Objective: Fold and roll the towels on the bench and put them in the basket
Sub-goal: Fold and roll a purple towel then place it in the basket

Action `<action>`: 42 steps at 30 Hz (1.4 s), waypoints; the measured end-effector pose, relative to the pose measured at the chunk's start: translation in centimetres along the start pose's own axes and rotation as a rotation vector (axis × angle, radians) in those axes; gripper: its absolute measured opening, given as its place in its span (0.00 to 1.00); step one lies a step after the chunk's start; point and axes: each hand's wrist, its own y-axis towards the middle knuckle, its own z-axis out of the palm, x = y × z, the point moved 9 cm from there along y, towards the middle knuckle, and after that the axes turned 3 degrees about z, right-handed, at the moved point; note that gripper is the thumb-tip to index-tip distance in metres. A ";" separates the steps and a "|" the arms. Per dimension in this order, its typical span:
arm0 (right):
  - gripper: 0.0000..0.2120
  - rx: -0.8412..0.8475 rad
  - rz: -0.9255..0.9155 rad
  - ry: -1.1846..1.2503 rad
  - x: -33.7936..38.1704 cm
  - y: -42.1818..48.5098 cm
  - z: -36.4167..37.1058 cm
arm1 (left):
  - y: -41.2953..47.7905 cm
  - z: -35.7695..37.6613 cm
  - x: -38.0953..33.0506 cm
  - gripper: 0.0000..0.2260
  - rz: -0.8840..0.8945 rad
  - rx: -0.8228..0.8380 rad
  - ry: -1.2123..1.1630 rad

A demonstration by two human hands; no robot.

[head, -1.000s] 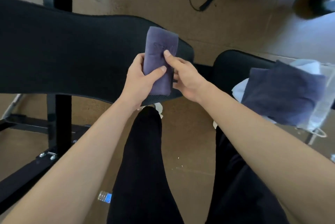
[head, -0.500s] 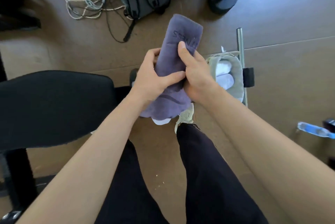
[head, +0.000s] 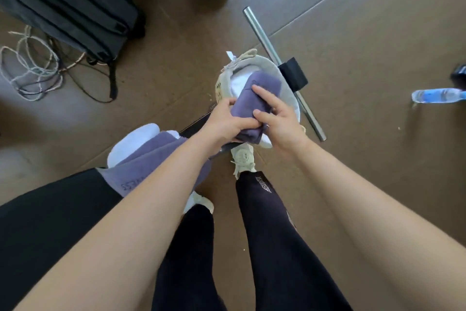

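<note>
Both hands on the purple towel roll [head: 254, 106], over the basket [head: 282, 76]: left hand [head: 227, 121] clamps the near end, right hand [head: 280, 119] rests on top, fingers spread. Keep the roll squeezed, lower it beside the white towel [head: 239, 85], release only once seated. More towels [head: 151, 159] wait on the desk [head: 50, 222].
</note>
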 end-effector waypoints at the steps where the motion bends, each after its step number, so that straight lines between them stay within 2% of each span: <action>1: 0.27 -0.024 0.037 0.038 -1.2 0.7 -1.4 | 0.9 1.0 0.4 0.27 -0.017 0.029 0.035; 3: 0.29 -0.141 0.129 0.098 -3.6 2.3 -4.6 | 2.7 2.1 1.1 0.35 -0.044 0.029 0.120; 5: 0.33 -0.289 0.212 0.083 -5.8 4.0 -8.0 | 4.4 1.3 1.0 0.39 -0.023 -0.103 0.200; 8: 0.35 -0.444 0.311 0.028 -8.7 6.7 -11.6 | 6.8 -0.6 0.7 0.39 0.031 -0.323 0.380; 11: 0.30 -0.528 0.381 -0.034 -10.5 8.9 -12.8 | 9.6 -1.5 1.7 0.48 -0.052 -0.364 0.406; 13: 0.29 -0.483 0.417 -0.099 -11.1 10.0 -12.0 | 11.4 -2.0 2.4 0.50 -0.120 -0.363 0.361; 16: 0.27 -0.424 0.458 -0.099 -12.5 11.4 -10.3 | 13.7 -2.8 3.6 0.40 -0.133 -0.330 0.379; 18: 0.27 -0.459 0.478 -0.017 -13.6 11.7 -9.7 | 14.7 -3.1 4.0 0.33 -0.138 -0.311 0.377; 20: 0.29 -0.497 0.513 0.118 -15.0 11.7 -9.6 | 15.0 -3.1 4.0 0.30 -0.150 -0.295 0.331; 22: 0.31 -0.450 0.528 0.145 -15.9 11.9 -9.3 | 15.1 -2.9 3.9 0.28 -0.158 -0.285 0.284; 23: 0.31 -0.407 0.513 0.050 -15.7 12.1 -9.4 | 15.1 -2.8 3.9 0.27 -0.162 -0.281 0.275; 27: 0.29 -0.276 0.460 -0.680 -13.7 13.0 -10.0 | 15.0 -2.7 3.6 0.25 -0.159 -0.272 0.249; 29: 0.27 -0.300 0.390 -0.998 -12.2 12.7 -10.1 | 14.9 -2.7 3.5 0.25 -0.159 -0.255 0.221; 31: 0.23 -0.366 0.227 -1.297 -10.3 12.1 -9.6 | 14.7 -2.7 3.4 0.23 -0.150 -0.234 0.204; 33: 0.21 -0.327 0.162 -1.376 -10.0 11.5 -9.1 | 14.7 -2.6 3.5 0.21 -0.142 -0.215 0.198; 37: 0.22 -0.115 0.315 -1.407 -11.6 11.3 -8.9 | 14.6 -2.7 3.4 0.22 -0.117 -0.209 0.177; 42: 0.18 -0.037 0.374 -1.404 -10.5 10.9 -8.5 | 13.3 -3.3 3.6 0.26 -0.118 -0.139 0.136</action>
